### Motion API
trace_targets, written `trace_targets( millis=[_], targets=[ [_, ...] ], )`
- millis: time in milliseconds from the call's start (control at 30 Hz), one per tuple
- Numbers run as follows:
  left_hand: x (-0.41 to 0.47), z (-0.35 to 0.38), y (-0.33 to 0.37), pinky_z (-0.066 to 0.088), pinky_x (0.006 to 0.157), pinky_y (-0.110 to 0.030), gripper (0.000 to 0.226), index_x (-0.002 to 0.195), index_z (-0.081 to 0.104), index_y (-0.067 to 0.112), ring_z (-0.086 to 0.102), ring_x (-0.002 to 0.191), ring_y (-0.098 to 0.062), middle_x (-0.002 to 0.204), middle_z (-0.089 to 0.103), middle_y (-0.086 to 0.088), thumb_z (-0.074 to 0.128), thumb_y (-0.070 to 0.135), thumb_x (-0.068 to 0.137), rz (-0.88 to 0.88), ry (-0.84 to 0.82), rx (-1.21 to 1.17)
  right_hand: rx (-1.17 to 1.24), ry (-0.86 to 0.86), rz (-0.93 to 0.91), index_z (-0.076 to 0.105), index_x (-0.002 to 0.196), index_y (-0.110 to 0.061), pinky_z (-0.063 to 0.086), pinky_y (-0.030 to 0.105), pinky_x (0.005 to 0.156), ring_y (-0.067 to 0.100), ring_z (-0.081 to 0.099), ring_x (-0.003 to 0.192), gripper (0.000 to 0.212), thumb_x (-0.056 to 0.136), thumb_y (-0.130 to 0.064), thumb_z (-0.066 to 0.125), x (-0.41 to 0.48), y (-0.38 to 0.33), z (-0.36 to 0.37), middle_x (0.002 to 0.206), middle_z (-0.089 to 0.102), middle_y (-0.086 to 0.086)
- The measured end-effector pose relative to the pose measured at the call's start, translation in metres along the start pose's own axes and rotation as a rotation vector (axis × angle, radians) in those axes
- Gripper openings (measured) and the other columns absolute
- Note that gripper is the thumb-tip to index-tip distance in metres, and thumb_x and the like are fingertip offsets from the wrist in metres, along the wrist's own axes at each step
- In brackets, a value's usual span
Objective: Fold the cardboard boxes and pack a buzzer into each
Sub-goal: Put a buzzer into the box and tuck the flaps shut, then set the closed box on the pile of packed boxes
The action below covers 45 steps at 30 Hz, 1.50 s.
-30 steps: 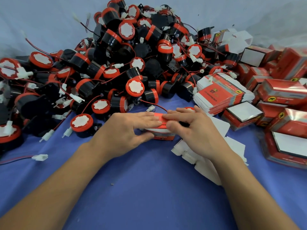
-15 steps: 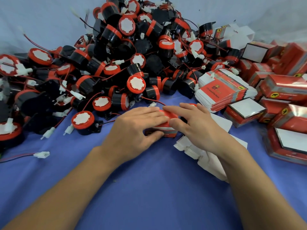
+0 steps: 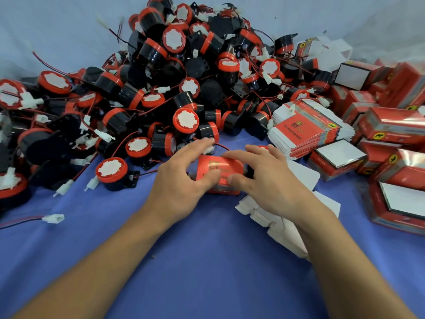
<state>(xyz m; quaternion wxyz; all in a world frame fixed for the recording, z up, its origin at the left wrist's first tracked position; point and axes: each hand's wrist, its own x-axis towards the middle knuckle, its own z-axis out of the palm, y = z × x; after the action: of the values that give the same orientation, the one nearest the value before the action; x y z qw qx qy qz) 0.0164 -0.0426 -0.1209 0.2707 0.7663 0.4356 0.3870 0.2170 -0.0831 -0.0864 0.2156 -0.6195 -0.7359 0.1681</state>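
A small red cardboard box [image 3: 218, 168] sits between both my hands on the blue cloth. My left hand [image 3: 181, 178] grips its left side, thumb on the front, fingers curled over the top. My right hand [image 3: 264, 180] holds the right side, thumb pressed on the front face, fingers arched over the top. A big heap of black and red buzzers [image 3: 161, 88] with red wires and white plugs rises behind. One buzzer [image 3: 111, 172] lies apart at the heap's front. A stack of flat red box blanks [image 3: 308, 130] lies to the right.
Folded red boxes [image 3: 391, 134] with white panels crowd the right side. White flat blanks [image 3: 276, 217] lie under my right wrist. A loose white plug on a red and black wire [image 3: 53, 218] lies at the left. Bare blue cloth [image 3: 207, 261] stretches in front.
My left fingers have lifted off the box top and spread toward the heap. The red printed top face of the box now shows between my hands.
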Motion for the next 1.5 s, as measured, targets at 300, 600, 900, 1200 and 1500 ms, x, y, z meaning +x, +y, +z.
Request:
trace_targets(
  millis=[300, 600, 900, 1200, 1500],
  targets=[
    [0.005, -0.013, -0.006, 0.056, 0.098, -0.027, 0.075, 0.133, 0.065, 0.042, 0.064, 0.121, -0.001, 0.126, 0.069, 0.024, 0.087, 0.021, 0.064, 0.048, -0.126, -0.117, 0.017, 0.163, 0.023, 0.039, 0.139, -0.051, 0.043, 0.027, 0.087, 0.015, 0.057, 0.106, 0.08, 0.076, -0.029, 0.083, -0.015, -0.018, 0.011, 0.119, 0.056, -0.017],
    [0.006, -0.005, -0.007, 0.056, 0.09, -0.019, 0.087, 0.143, 0.049, 0.051, 0.065, 0.118, -0.003, 0.128, 0.065, 0.022, 0.088, 0.027, 0.069, -0.01, -0.002, -0.259, 0.443, 0.236, 0.119, 0.045, 0.117, -0.053, 0.051, 0.01, 0.074, -0.005, 0.065, 0.095, 0.065, 0.081, -0.015, 0.084, -0.007, -0.014, 0.022, 0.102, 0.069, -0.026],
    [0.009, -0.002, -0.002, 0.059, 0.084, -0.023, 0.059, 0.114, 0.062, 0.049, 0.068, 0.103, -0.001, 0.11, 0.07, 0.027, 0.088, 0.028, 0.066, -0.1, 0.034, -0.365, 0.698, 0.162, 0.139, 0.052, 0.122, -0.045, 0.062, 0.037, 0.088, 0.007, 0.069, 0.105, 0.064, 0.079, -0.009, 0.082, -0.006, -0.01, 0.027, 0.114, 0.07, -0.012],
    [0.007, 0.0, 0.006, 0.061, 0.089, -0.029, 0.061, 0.121, 0.061, 0.045, 0.069, 0.107, -0.006, 0.114, 0.069, 0.023, 0.089, 0.028, 0.069, -0.07, 0.026, -0.387, 0.717, 0.252, 0.126, 0.059, 0.115, -0.031, 0.06, 0.047, 0.087, 0.021, 0.073, 0.096, 0.06, 0.071, -0.007, 0.091, -0.008, -0.014, 0.018, 0.101, 0.077, -0.001],
    [0.029, 0.017, 0.03, 0.045, 0.106, -0.034, 0.048, 0.135, 0.06, 0.038, 0.059, 0.129, -0.009, 0.129, 0.067, 0.014, 0.049, 0.061, 0.094, -0.047, -0.042, -0.468, 1.157, 0.276, 0.242, 0.06, 0.13, -0.016, 0.063, 0.033, 0.077, 0.029, 0.077, 0.094, 0.053, 0.082, 0.0, 0.077, -0.035, 0.022, -0.07, 0.095, 0.079, -0.001]
  ],
)
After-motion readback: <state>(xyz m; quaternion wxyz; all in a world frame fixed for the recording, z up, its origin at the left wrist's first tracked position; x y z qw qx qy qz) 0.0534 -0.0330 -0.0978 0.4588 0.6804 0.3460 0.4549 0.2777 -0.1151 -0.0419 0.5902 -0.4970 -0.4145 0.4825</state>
